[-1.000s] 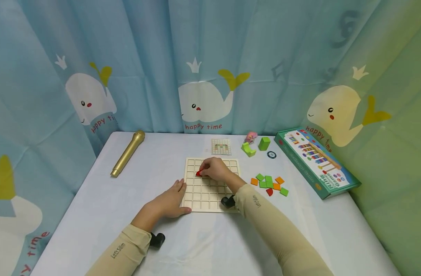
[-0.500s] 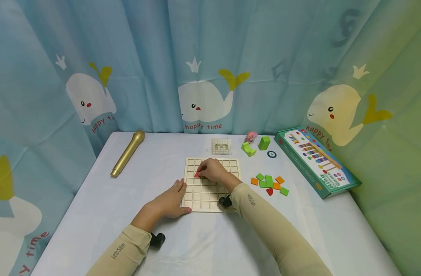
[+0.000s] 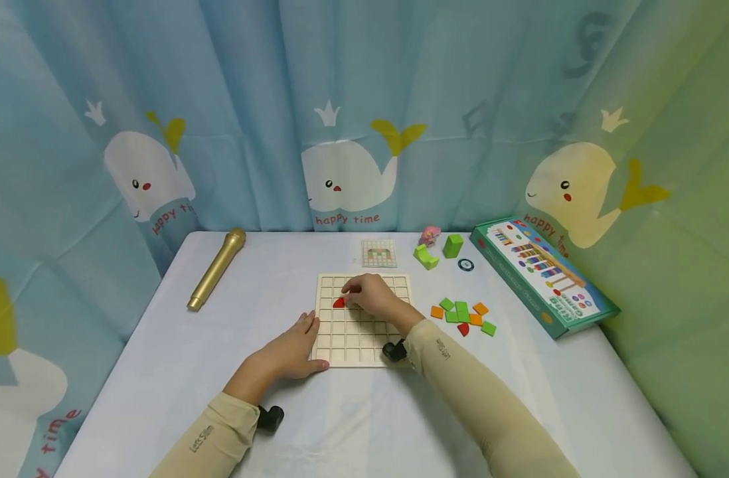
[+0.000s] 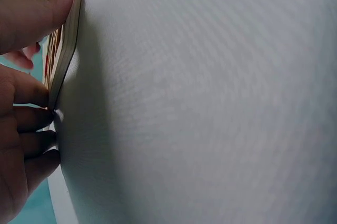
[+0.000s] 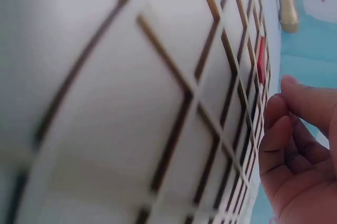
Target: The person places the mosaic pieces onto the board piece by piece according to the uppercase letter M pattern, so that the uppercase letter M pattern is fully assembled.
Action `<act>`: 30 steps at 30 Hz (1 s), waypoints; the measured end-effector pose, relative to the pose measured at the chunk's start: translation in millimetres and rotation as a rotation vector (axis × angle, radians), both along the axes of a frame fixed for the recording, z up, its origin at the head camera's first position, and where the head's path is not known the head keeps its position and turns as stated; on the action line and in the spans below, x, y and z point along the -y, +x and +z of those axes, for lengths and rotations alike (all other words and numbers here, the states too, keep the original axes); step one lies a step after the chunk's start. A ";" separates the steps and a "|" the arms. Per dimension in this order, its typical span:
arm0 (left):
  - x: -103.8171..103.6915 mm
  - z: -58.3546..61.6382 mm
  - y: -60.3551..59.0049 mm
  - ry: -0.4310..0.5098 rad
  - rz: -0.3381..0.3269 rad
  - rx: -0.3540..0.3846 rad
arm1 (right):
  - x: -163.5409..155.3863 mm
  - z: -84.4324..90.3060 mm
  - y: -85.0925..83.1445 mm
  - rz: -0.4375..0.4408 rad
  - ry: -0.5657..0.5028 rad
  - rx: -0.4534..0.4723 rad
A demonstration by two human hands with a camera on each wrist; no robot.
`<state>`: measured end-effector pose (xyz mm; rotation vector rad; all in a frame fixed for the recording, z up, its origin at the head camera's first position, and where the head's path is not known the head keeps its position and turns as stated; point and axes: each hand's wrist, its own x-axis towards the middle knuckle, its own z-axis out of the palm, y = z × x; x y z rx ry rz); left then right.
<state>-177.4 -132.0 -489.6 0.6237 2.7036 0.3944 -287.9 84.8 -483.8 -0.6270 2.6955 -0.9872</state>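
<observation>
My left hand (image 3: pixel 293 348): fingers straight, pressing the near left edge of the grid board (image 3: pixel 362 320) on the counter (image 3: pixel 161 372). My right hand (image 3: pixel 373 295): loosely curled over the board, holding nothing, fingertips just beside the red piece (image 3: pixel 338 303), seated in an upper-left cell.

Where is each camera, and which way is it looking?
Head: sits up high, looks forward and down at the table and whale curtain; shows both sleeved arms, the left hand at the grid board, the right hand by the red piece.
Left wrist: sits low on the table, looks along the board's edge; shows the left hand's fingers against it.
Right wrist: sits just above the board, looks across its grid; shows curled fingers.
Shared: head and right wrist views both show the red piece and gold microphone.
</observation>
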 end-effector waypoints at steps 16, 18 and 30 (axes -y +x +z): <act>-1.2 1.5 2.0 0.007 0.013 0.002 | -99.9 21.9 17.7 -0.136 0.015 -0.023; -1.3 1.8 2.3 0.003 0.013 0.002 | -112.7 24.0 21.8 -0.164 0.024 -0.007; -1.3 -1.2 2.0 0.010 0.009 -0.012 | -177.4 24.1 47.7 -0.234 0.087 -0.038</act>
